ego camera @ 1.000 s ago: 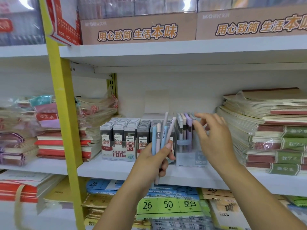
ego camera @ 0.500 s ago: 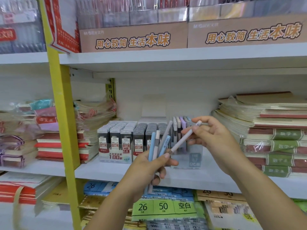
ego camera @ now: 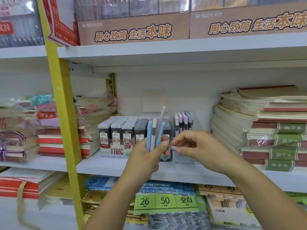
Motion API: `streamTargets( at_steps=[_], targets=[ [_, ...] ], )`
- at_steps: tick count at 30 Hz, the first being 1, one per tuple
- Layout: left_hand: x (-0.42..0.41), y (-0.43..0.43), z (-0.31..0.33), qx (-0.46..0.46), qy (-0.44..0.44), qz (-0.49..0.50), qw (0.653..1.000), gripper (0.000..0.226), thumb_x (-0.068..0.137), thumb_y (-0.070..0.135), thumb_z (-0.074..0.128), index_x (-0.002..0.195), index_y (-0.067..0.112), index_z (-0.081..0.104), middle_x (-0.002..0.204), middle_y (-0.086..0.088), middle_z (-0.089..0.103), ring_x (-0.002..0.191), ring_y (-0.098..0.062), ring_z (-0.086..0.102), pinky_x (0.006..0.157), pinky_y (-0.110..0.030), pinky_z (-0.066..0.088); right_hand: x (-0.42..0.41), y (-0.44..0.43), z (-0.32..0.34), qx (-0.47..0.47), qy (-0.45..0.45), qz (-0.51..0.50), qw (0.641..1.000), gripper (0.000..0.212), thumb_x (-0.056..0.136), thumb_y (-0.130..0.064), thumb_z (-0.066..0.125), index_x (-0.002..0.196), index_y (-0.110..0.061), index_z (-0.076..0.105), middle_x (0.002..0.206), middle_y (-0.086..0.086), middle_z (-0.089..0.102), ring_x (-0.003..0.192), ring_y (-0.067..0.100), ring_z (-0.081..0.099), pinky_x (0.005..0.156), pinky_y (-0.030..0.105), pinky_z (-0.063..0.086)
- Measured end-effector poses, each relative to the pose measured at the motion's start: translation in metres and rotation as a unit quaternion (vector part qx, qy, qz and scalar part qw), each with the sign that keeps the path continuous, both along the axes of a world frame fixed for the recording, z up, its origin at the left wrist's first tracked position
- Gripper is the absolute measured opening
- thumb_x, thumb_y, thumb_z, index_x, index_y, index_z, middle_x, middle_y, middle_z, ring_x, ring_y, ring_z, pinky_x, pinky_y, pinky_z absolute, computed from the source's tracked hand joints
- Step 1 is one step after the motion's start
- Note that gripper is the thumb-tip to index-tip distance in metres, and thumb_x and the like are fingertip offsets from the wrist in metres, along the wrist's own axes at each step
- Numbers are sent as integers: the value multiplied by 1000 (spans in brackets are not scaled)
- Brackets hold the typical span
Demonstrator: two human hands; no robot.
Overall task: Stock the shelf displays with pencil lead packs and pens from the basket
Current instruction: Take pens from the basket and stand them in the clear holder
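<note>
White shelf (ego camera: 116, 166) boards fill the view, with notebooks (ego camera: 269, 123) stacked at 3 o'clock and more at 9. At the middle of the shelf the lead packs (ego camera: 119, 130) stand in tidy rows. Just to their right, at about 1 o'clock from centre, is the clear pen box (ego camera: 182, 123), its pens upright with caps up. The left hand (ego camera: 144, 161) is curled round a bundle (ego camera: 150, 135) of four or so pens, held upright in front of the lead packs. The right hand (ego camera: 201, 146) meets it, thumb and fingertips pinching the pale end of one pen (ego camera: 173, 147). Most of that pen is hidden; it seems to lie roughly crosswise, pointing toward 9 o'clock. The step in hand looks to be drawing a single pen from the bundle. The pen box lies at 12 o'clock from the right hand, close behind it, so that hand is the nearer. The pen would need turning from crosswise to upright before it drops in among the others. No basket is in view.
</note>
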State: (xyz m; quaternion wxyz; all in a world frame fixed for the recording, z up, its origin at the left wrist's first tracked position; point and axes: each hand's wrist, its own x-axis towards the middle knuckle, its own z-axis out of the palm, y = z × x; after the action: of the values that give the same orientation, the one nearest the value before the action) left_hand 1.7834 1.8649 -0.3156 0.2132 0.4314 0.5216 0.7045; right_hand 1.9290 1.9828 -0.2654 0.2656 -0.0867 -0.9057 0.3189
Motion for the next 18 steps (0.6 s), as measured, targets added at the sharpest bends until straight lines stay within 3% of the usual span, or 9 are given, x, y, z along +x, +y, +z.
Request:
streamTargets(
  at_steps=[2, 5, 7, 10, 14, 18],
  targets=[
    [0, 1, 2, 9, 4, -2, 1000, 26, 80, 48, 66, 91, 25, 70, 71, -2, 67, 46, -8, 35, 39, -19, 30, 0, 1, 5, 15, 40, -17, 999, 29, 90, -19, 64, 113, -37, 62, 89, -15, 68, 80, -1, 65, 72, 17, 54],
    [-3, 2, 2, 17, -16, 12, 1000, 33, 87, 47, 60, 100, 16, 62, 71, 1, 67, 47, -8, 35, 39, -19, 31, 5, 10, 16, -63, 200, -37, 977, 57, 93, -12, 60, 136, -42, 38, 91, -3, 68, 81, 3, 70, 72, 16, 55],
    [-5, 4, 0, 12, -25, 18, 999, 23, 97, 37, 57, 108, 18, 62, 71, 1, 65, 48, -8, 35, 41, -20, 31, 7, 14, 20, -79, 295, -36, 952, 60, 96, -6, 56, 134, -47, 35, 95, 2, 66, 87, 7, 71, 76, 18, 56],
    [-7, 7, -5, -1, -27, 22, 999, 15, 102, 30, 54, 105, 20, 65, 74, -3, 62, 49, -8, 36, 43, -21, 31, 4, 17, 18, -33, 359, -47, 932, 54, 96, -7, 56, 125, -50, 40, 96, -1, 66, 94, 9, 70, 82, 21, 55],
    [-12, 9, -9, -9, -38, 27, 999, 20, 103, 25, 54, 91, 25, 70, 82, -9, 55, 51, -10, 36, 45, -23, 33, -9, 26, 10, 40, 347, -101, 931, 49, 94, -12, 62, 120, -48, 42, 95, -7, 67, 91, 1, 64, 76, 11, 49],
    [-17, 10, -12, -7, -40, 35, 999, 23, 102, 24, 54, 89, 28, 72, 80, -8, 57, 52, -11, 39, 46, -25, 35, -22, 35, -4, 62, 263, -126, 954, 45, 90, -11, 66, 115, -45, 48, 96, -13, 64, 82, -4, 62, 68, 5, 47]
  ],
)
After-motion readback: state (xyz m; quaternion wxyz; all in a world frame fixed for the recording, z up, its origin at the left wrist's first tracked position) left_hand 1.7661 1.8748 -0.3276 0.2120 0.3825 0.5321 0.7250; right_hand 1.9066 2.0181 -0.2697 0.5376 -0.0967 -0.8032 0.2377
